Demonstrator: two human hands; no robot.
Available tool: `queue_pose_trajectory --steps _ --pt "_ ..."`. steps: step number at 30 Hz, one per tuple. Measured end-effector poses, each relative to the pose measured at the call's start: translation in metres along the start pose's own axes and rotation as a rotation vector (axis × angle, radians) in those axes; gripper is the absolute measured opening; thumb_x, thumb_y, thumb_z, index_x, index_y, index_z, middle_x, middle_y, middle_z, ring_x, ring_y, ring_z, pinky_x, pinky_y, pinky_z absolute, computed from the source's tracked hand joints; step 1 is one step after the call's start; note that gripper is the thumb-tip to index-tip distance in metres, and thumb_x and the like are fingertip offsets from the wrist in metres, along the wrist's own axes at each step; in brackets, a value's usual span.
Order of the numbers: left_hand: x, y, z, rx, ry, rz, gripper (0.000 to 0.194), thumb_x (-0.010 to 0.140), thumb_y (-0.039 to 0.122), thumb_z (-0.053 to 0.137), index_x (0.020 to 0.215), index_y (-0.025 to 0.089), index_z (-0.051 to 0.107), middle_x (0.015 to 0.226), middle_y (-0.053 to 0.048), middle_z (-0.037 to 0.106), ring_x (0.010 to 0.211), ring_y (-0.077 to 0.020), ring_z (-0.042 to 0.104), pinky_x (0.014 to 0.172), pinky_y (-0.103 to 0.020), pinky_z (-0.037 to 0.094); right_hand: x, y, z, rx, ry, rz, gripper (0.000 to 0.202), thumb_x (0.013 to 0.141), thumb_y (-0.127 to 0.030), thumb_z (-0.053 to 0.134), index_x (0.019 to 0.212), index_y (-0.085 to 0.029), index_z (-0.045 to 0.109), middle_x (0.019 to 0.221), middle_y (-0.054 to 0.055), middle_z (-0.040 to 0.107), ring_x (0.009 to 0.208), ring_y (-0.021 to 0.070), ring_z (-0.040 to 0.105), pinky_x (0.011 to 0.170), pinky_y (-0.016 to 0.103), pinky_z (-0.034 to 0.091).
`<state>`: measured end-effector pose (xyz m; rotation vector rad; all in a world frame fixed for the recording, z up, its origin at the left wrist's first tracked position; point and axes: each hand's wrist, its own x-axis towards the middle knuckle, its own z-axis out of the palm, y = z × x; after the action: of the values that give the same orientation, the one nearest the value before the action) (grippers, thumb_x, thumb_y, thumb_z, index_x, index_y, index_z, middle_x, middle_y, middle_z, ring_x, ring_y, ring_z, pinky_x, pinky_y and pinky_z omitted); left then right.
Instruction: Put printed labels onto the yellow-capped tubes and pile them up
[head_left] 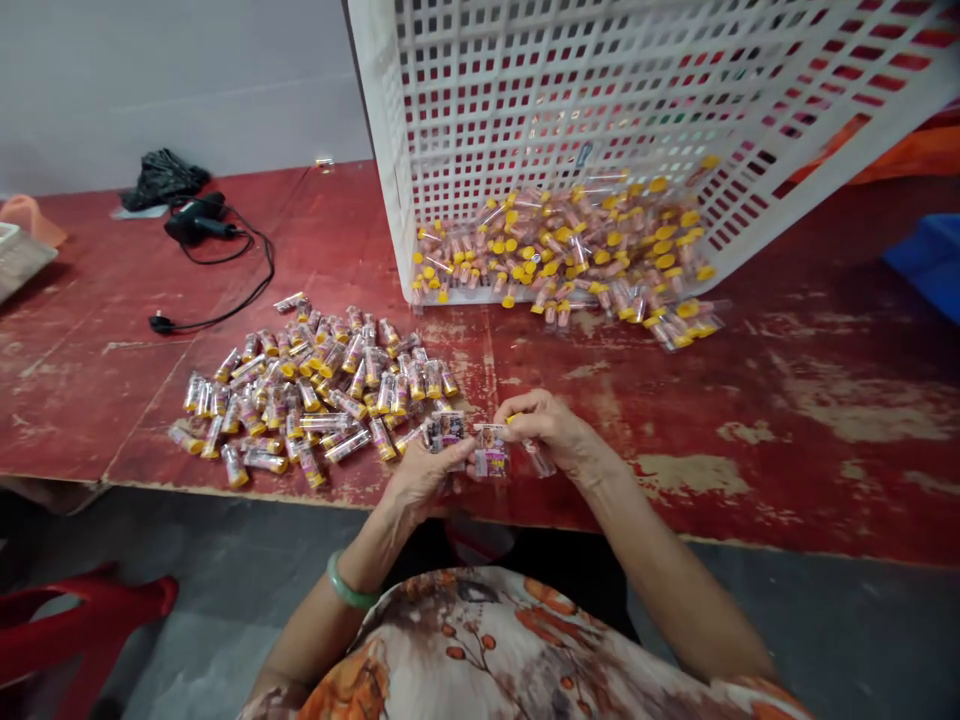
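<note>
Near the table's front edge, my left hand (pixel 420 475) is closed on a stack of small printed cards (pixel 448 428). One more printed card (pixel 491 455) sits between my two hands, and the fingers of my right hand (pixel 553 430) reach its upper corner. My right hand is also closed around a clear plastic tube (pixel 541 460), whose yellow cap shows by the fingertips. To the left of my hands spreads a pile of capped tubes with printed inserts (pixel 330 380). Tubes with yellow caps and pinkish contents (pixel 570 250) lie heaped in a tipped basket.
The white plastic basket (pixel 386 130) rests on its side at the back of the worn red table (pixel 787 400), its tubes spilling over the rim. A black corded device (pixel 199 220) and a black plastic bag (pixel 163 178) lie back left. A red stool (pixel 82 620) stands lower left.
</note>
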<state>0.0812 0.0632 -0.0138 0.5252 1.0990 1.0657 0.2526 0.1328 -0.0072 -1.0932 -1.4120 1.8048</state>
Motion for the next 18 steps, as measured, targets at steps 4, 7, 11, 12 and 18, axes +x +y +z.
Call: queue_pose_trajectory --steps 4,7,11,12,18 --pt "0.003 0.002 0.006 0.019 0.035 0.008 0.038 0.047 0.027 0.087 0.073 0.013 0.063 0.058 0.001 0.061 0.041 -0.0068 0.049 0.034 -0.017 0.034 -0.001 -0.007 -0.004 -0.09 -0.038 -0.019 0.014 0.056 -0.027 0.066 0.054 -0.014 0.064 0.046 -0.003 0.048 0.047 0.0072 0.036 0.046 0.021 0.026" --pt "0.003 0.003 0.012 -0.051 0.161 0.035 0.038 0.045 0.024 0.088 0.073 0.012 0.065 0.06 0.0 0.063 0.043 -0.007 0.051 0.037 -0.017 0.035 -0.022 -0.006 -0.009 -0.188 0.083 -0.134 0.015 0.067 -0.03 0.069 0.069 -0.015 0.067 0.062 -0.001 0.056 0.057 0.0095 0.045 0.052 0.021 0.034" --pt "0.005 0.002 0.016 -0.136 0.299 0.047 0.037 0.045 0.027 0.088 0.07 0.012 0.065 0.057 0.001 0.063 0.041 -0.007 0.05 0.036 -0.018 0.034 -0.061 0.01 -0.01 -0.022 0.221 -0.302 0.018 0.08 -0.034 0.062 0.088 -0.018 0.061 0.083 0.002 0.058 0.063 0.0108 0.049 0.055 0.023 0.041" --pt "0.005 0.001 0.017 -0.167 0.31 0.04 0.037 0.044 0.027 0.088 0.07 0.013 0.065 0.059 0.001 0.064 0.042 -0.0078 0.052 0.036 -0.018 0.035 -0.069 0.016 -0.008 0.007 0.241 -0.333 0.017 0.08 -0.033 0.063 0.09 -0.019 0.059 0.086 0.003 0.057 0.064 0.011 0.05 0.056 0.024 0.043" --pt "0.005 -0.006 0.023 -0.284 0.308 -0.068 0.035 0.048 0.028 0.087 0.067 0.012 0.063 0.055 0.001 0.062 0.041 -0.0072 0.051 0.035 -0.017 0.036 -0.083 0.037 0.021 -0.098 0.362 -0.504 0.012 0.082 -0.022 0.062 0.092 -0.02 0.057 0.096 0.005 0.055 0.081 0.0159 0.057 0.067 0.029 0.05"
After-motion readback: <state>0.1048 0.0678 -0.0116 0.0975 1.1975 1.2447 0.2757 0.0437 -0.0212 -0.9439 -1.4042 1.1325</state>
